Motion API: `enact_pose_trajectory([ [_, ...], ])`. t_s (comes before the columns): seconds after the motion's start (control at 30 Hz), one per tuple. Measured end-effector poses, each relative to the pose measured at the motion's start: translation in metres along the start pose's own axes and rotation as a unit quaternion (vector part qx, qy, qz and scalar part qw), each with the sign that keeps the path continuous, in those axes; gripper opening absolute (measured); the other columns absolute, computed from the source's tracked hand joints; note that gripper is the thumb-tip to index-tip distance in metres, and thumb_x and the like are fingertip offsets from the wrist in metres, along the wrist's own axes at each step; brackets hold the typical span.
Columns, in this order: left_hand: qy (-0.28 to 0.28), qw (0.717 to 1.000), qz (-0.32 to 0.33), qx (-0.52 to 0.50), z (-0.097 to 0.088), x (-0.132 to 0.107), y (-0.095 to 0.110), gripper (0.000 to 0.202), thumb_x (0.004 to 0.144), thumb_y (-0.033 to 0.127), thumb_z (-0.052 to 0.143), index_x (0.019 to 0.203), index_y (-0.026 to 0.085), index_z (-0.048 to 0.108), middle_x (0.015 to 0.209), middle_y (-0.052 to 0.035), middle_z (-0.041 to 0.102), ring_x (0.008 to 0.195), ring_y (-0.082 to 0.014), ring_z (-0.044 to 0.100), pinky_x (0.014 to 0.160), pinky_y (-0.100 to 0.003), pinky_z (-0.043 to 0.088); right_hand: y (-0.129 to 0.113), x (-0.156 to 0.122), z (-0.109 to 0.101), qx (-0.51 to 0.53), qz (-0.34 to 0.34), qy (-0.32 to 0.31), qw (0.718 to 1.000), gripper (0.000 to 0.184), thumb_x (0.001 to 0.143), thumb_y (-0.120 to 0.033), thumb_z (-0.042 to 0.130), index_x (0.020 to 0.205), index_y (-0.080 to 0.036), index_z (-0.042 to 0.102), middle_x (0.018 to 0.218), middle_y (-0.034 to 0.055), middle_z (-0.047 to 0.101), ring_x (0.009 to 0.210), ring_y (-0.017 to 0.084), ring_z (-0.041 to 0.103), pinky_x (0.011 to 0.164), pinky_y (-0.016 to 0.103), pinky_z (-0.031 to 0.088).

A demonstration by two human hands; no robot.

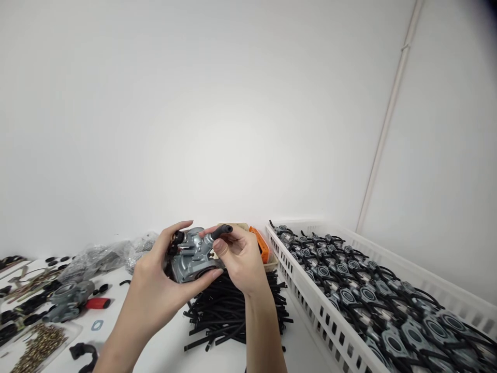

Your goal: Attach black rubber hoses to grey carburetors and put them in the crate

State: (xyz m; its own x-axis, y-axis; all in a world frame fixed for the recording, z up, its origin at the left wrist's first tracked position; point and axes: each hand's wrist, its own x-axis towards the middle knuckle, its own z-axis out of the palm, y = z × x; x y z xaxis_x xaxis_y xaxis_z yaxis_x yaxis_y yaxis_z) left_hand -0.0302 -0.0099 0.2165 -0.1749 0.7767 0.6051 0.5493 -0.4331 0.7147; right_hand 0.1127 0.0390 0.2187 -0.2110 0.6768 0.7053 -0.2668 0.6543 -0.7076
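Above the table, my left hand (pixel 163 274) is wrapped round a grey metal carburetor (pixel 192 256), thumb along its lower side and fingers behind it. A short black rubber hose (pixel 222 231) sticks out of the carburetor's upper right side. My right hand (pixel 238 256) pinches at the base of this hose with thumb and fingers, touching the carburetor's right side. Part of the hose's base is hidden by the fingers. Below both hands lies a heap of black rubber hoses (pixel 217 316).
A white plastic basket (pixel 310 300) on the right holds many carburetors in rows. Behind my right hand stands an orange container (pixel 262 246). Leftward lie another carburetor (pixel 70 298), a red-handled tool (pixel 98 303), clear plastic bags (pixel 104 256), small brass parts (pixel 41 347) and a bent black piece (pixel 87 355).
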Motion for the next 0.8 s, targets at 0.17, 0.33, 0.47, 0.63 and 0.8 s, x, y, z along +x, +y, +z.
enact_pose_trajectory([
  [0.17,0.017,0.999,0.026,0.019,0.0,-0.001,0.0,0.074,0.062,0.059,0.074,0.126,0.031,0.049,0.101,-0.0033,0.068,0.084,-0.0222,0.066,0.073,-0.034,0.053,-0.002,-0.004,0.005,0.001,0.014,0.008,1.0,0.022,0.086,-0.039,0.064,0.095,-0.019,0.071,0.095,0.0082,0.073,0.087,0.02,0.064,0.078,0.033,0.049],
  [0.33,0.062,0.996,0.058,0.038,0.006,-0.002,-0.002,0.069,0.066,0.059,0.072,0.124,0.029,0.049,0.111,-0.0054,0.067,0.096,-0.0249,0.067,0.08,-0.035,0.054,0.0,-0.005,0.006,-0.007,0.015,0.027,0.999,0.023,0.085,-0.039,0.065,0.095,-0.019,0.069,0.095,0.0092,0.072,0.084,0.021,0.064,0.082,0.035,0.05],
  [0.47,0.094,0.989,0.087,0.076,0.012,-0.002,-0.009,0.067,0.068,0.055,0.072,0.125,0.029,0.048,0.113,-0.0054,0.067,0.096,-0.0259,0.068,0.078,-0.035,0.053,0.001,-0.004,0.007,-0.03,0.011,0.046,0.998,0.024,0.085,-0.039,0.065,0.096,-0.018,0.068,0.092,0.0088,0.07,0.08,0.02,0.061,0.081,0.035,0.049],
  [0.63,0.126,0.98,0.112,0.103,0.017,-0.005,-0.013,0.065,0.074,0.051,0.068,0.128,0.026,0.045,0.113,-0.0082,0.066,0.092,-0.0257,0.068,0.077,-0.036,0.052,-0.003,-0.006,0.009,-0.054,-0.006,0.07,0.996,0.018,0.087,-0.033,0.063,0.096,-0.018,0.068,0.091,0.0081,0.07,0.082,0.02,0.061,0.079,0.034,0.049],
  [0.8,0.117,0.985,0.1,0.08,0.013,-0.006,-0.007,0.065,0.071,0.054,0.07,0.126,0.029,0.048,0.111,-0.0066,0.067,0.093,-0.0257,0.067,0.076,-0.035,0.054,-0.01,-0.011,0.011,-0.079,-0.004,0.079,0.994,0.017,0.087,-0.033,0.062,0.096,-0.02,0.068,0.094,0.0065,0.07,0.089,0.02,0.063,0.083,0.034,0.048],
])
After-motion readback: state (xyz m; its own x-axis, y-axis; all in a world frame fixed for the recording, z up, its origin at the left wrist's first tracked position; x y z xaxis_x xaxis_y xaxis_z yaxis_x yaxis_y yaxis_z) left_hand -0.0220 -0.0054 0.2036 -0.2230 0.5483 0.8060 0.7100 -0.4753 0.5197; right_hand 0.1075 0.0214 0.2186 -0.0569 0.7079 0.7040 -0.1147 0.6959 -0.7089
